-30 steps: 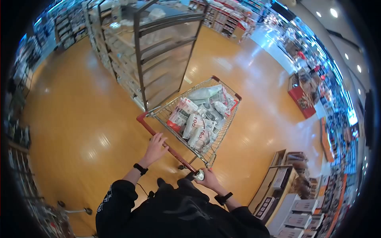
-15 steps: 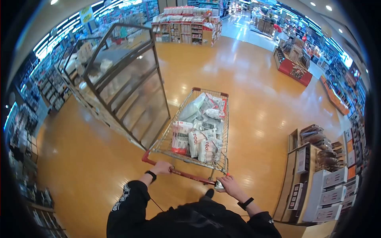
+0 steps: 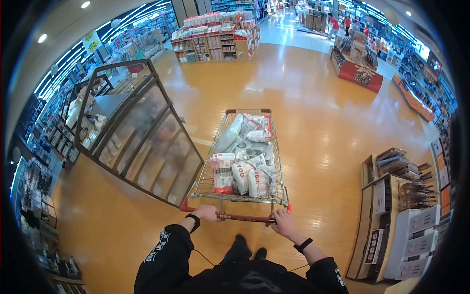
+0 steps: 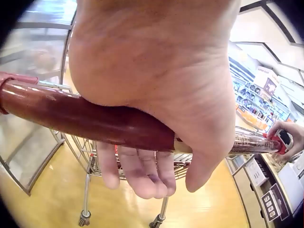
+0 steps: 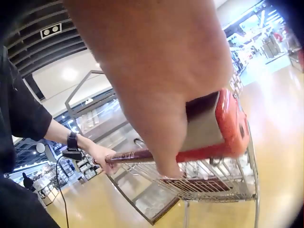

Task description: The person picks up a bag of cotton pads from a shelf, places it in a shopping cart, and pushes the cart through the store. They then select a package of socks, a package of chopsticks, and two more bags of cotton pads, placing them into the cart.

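Observation:
A shopping cart [image 3: 280,169] stands in front of me, loaded with white plastic packs [image 3: 259,182], a red-and-white pack [image 3: 223,172] and a pale green bag [image 3: 230,133]. My left hand [image 3: 205,212] lies over the left part of its dark red handle [image 3: 245,217]. In the left wrist view, the palm rests on the bar, with fingers [image 4: 137,175] bent down past its far side and the thumb below. Near the right end, my right hand [image 3: 284,223] grips the handle, beside a grey-and-red end piece [image 5: 235,126]; most of its fingers are hidden in the right wrist view.
A brown-framed display stand with translucent panels [image 3: 152,142] reaches close to the cart's left front corner of the handle. Shelves with boxed goods [image 3: 416,245] line the right. Farther off are a stocked island [image 3: 215,41], a red display [image 3: 357,73] and a person in red [image 3: 333,24].
The cart has swung from angled to nearly straight ahead, and the display stand has shifted left in view. My left hand has settled over the handle; the right stays at its end.

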`<state>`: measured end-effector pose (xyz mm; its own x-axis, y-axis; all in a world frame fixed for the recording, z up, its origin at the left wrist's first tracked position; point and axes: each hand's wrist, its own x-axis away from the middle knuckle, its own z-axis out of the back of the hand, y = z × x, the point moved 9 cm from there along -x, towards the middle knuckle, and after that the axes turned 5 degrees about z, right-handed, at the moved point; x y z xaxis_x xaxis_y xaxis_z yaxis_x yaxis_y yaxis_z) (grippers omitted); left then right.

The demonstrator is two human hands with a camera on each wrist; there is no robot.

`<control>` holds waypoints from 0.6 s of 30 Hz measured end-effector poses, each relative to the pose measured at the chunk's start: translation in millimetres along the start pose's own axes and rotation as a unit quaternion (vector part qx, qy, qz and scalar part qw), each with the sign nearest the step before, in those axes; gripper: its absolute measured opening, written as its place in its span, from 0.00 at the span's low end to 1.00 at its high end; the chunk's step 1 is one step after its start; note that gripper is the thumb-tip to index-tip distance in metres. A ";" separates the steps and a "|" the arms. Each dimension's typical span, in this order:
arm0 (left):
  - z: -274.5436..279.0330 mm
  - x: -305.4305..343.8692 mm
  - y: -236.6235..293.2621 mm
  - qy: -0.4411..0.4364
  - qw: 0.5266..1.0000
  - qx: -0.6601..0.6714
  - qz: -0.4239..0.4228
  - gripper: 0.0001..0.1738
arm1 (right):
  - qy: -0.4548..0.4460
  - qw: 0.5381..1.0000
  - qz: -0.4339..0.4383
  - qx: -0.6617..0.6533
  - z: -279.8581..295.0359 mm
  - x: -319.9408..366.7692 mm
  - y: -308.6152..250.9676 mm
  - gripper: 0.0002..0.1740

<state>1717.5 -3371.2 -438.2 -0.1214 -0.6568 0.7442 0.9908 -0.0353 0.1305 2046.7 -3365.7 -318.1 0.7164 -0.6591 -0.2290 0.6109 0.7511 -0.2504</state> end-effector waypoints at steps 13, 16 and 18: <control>42.8 -88.9 23.7 -0.204 0.956 0.199 -0.073 0.26 | 0.023 0.999 -0.034 -0.013 13.4 -52.9 95.3 0.17; 50.6 -106.4 31.7 -0.218 0.953 0.182 -0.103 0.24 | 0.032 0.999 -0.028 0.022 18.3 -63.6 109.6 0.11; 67.7 -127.1 34.8 -0.180 0.965 0.149 -0.115 0.25 | 0.028 0.999 -0.024 0.038 17.4 -75.2 130.2 0.09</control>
<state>1763.4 -3238.0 -484.0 -0.4023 -0.3515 0.8453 0.8804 0.1046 0.4625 2078.3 -3217.7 -317.1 0.6664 -0.6942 -0.2719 0.6697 0.7177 -0.1910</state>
